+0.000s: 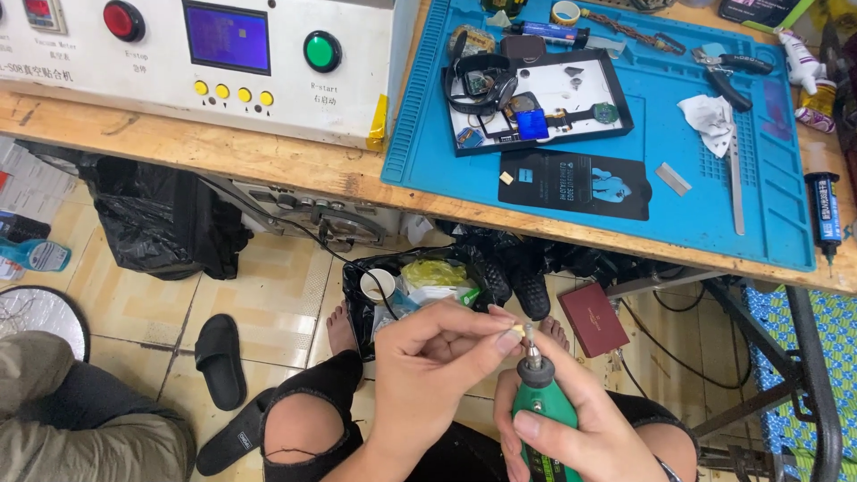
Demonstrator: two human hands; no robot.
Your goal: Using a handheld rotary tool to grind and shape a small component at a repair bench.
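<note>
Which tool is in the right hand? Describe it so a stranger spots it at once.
Start at the wooden workbench and drop below its front edge to the two hands over the knees. The right hand grips a green rotary tool, pointing up. Its thin metal tip meets a tiny piece pinched in the left hand.

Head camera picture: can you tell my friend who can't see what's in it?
A person's left hand pinches a tiny pale piece against the tip of a green rotary tool held in the right hand. Above, a blue work mat on a wooden bench holds small parts.

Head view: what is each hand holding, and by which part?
Right hand grips a green rotary tool around its body. Left hand fingers pinch a tiny pale piece at the tool's tip.
</note>
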